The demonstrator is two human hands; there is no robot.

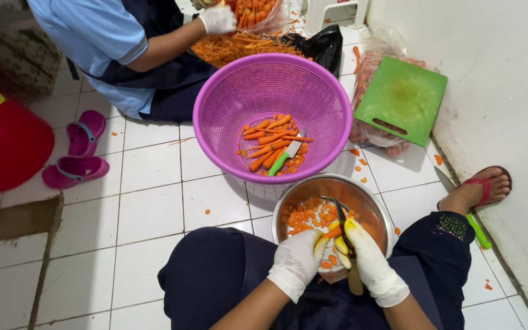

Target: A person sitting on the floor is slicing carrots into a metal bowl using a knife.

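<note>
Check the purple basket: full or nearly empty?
Nearly empty. The purple basket holds only a small pile of carrots and a green-handled knife at the bottom; its mesh walls are bare.

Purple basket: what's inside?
The purple basket holds peeled carrots and a green-handled knife lying on them. What lies beneath the pile is covered.

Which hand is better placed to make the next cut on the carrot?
The right hand, probably: it holds the knife, blade over the carrot. The left hand grips the carrot over the metal bowl.
</note>
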